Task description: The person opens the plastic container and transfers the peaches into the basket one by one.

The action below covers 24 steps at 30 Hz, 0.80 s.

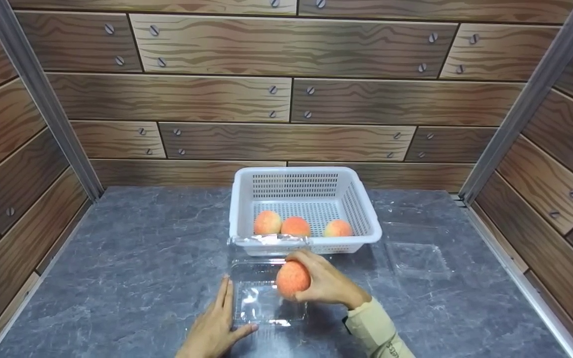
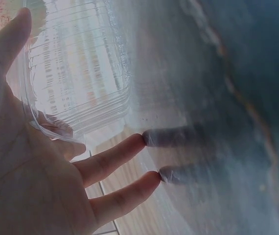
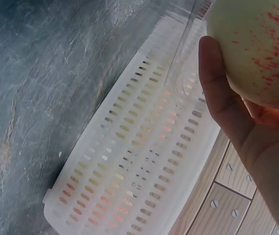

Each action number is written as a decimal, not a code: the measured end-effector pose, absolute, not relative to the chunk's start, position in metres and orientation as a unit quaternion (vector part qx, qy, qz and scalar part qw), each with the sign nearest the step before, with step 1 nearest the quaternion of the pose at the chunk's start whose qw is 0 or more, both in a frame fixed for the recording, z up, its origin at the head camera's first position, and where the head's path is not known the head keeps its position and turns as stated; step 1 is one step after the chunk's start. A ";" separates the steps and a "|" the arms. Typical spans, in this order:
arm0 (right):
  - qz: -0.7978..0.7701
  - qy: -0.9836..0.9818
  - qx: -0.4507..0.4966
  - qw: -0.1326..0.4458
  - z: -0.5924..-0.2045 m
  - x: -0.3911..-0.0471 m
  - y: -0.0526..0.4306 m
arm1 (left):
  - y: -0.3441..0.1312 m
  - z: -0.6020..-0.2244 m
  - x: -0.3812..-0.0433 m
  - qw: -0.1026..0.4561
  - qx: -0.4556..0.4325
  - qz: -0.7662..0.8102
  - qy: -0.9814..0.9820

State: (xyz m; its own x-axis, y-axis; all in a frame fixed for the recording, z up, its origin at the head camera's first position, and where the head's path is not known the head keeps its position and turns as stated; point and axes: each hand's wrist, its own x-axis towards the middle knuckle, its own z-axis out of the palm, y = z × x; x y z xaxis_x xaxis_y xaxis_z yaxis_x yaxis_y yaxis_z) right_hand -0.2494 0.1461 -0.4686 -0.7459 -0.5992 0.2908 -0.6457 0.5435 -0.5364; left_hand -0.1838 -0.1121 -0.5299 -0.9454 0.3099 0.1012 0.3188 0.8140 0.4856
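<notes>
My right hand [image 1: 327, 281] grips a peach [image 1: 294, 280] between thumb and fingers, over the right part of a clear plastic box [image 1: 266, 301]. In the right wrist view, the same peach [image 3: 257, 54] shows a pale side with red flecks. My left hand [image 1: 212, 318] lies along the left side of the box, its fingers straight and the thumb at the front edge. The left wrist view shows two of its fingertips [image 2: 151, 176] on the tabletop and the box wall [image 2: 81, 73] beside the palm. Behind stands a white slotted basket [image 1: 306, 194] holding a few peaches [image 1: 295, 226].
A shiny clear plastic edge [image 1: 269, 239] overlaps the basket's front rim. On the right of the grey marbled table [image 1: 132, 268] lies another clear plastic piece [image 1: 418, 258]. Wood-patterned panels [image 1: 286, 99] wall in the back and both sides.
</notes>
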 end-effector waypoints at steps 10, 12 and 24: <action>0.328 -0.871 0.365 0.010 -0.464 -0.250 0.159 | -0.112 -0.530 -0.184 0.005 -0.159 -0.264 -0.951; 0.328 -0.873 0.361 0.003 -0.462 -0.250 0.164 | -0.111 -0.530 -0.185 -0.001 -0.157 -0.268 -0.951; 0.332 -0.878 0.344 -0.007 -0.454 -0.254 0.178 | -0.112 -0.528 -0.186 -0.020 -0.160 -0.268 -0.950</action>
State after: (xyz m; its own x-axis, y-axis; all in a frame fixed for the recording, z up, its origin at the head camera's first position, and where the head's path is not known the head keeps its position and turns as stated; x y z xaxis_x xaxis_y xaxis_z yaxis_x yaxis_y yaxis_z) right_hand -0.2538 0.1776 -0.4542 -0.7636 -0.6087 0.2156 -0.5989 0.5428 -0.5888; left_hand -0.1858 -0.1120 -0.5283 -0.9480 0.3148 0.0474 0.2932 0.8050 0.5157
